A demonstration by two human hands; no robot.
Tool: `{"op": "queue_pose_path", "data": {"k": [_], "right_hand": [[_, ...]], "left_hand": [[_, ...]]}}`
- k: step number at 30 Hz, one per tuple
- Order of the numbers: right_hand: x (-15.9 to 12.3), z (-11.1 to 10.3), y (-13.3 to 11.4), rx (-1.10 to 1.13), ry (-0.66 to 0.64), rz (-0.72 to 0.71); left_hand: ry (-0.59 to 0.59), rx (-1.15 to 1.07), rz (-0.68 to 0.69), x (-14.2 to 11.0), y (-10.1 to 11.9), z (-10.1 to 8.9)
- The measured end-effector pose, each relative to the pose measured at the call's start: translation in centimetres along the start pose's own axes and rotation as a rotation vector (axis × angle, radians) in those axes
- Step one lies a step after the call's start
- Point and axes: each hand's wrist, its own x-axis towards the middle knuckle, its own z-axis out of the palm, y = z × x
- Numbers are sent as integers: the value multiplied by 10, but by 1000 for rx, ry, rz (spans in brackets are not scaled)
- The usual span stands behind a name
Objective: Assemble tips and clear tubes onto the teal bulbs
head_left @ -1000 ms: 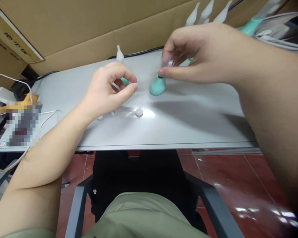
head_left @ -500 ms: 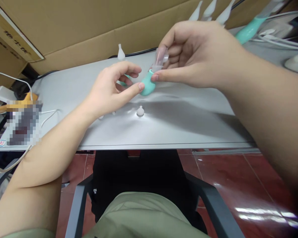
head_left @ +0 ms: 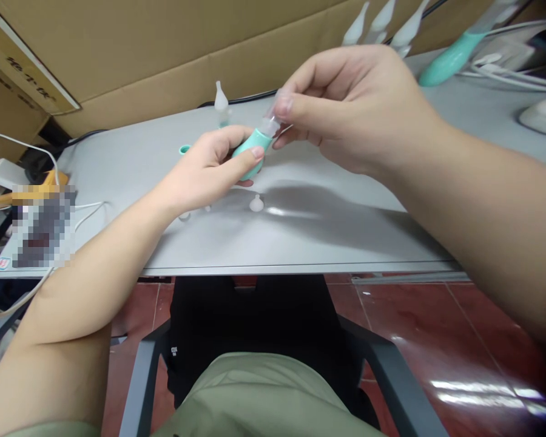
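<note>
Cardboard (head_left: 173,42) fills the upper left of the frame as a tall wall, and below it a grey bench (head_left: 327,230) runs across the middle, its near edge above a dark chair (head_left: 264,321) and red floor tiles (head_left: 418,315). From the right edge the right hand (head_left: 359,103) reaches in to centre frame, thumb and forefinger pinched shut on a small clear tip (head_left: 273,118), the other fingers curled loosely behind. From the lower left the left hand (head_left: 204,173) comes up to meet it, closed around a teal bulb (head_left: 251,152) with the thumb laid along its side; the bulb is held in the air just above the bench, tilted, its neck pointing up and right into the clear tip. The two parts touch at the neck, so the joining looks begun, though I cannot tell whether the tip is fully seated. At the upper right a finished-looking teal piece (head_left: 450,56) lies near three pale tips (head_left: 382,21). Loose parts are on the bench near the hands: a white tip (head_left: 221,98) standing upright at the far edge, a small teal ring (head_left: 184,149) left of the fingers, and a white cap (head_left: 256,203) just below the bulb, which suggests more assembly is left.
</note>
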Motion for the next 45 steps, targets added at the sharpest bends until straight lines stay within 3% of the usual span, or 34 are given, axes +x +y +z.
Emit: {"op": "queue_pose_path", "data": {"k": [7, 16, 21, 27, 35, 41, 45], "right_hand": [[3, -5, 4, 181, -47, 111], [6, -8, 10, 247, -144, 133], [2, -3, 5, 238, -163, 105], [0, -4, 1, 137, -147, 78], [-1, -4, -6, -56, -150, -12], [-3, -5, -11, -153, -145, -80], [-5, -8, -13, -272, -110, -98]], "left_hand": [[15, -71, -46, -3, 11, 7], [-57, -325, -26, -3, 14, 4], [-75, -277, -41, -2, 16, 3], [-57, -136, -112, 1, 14, 0], [-23, -101, 15, -3, 13, 6], [-51, -47, 0, -4, 8, -2], [-76, -53, 63, -4, 9, -5]]}}
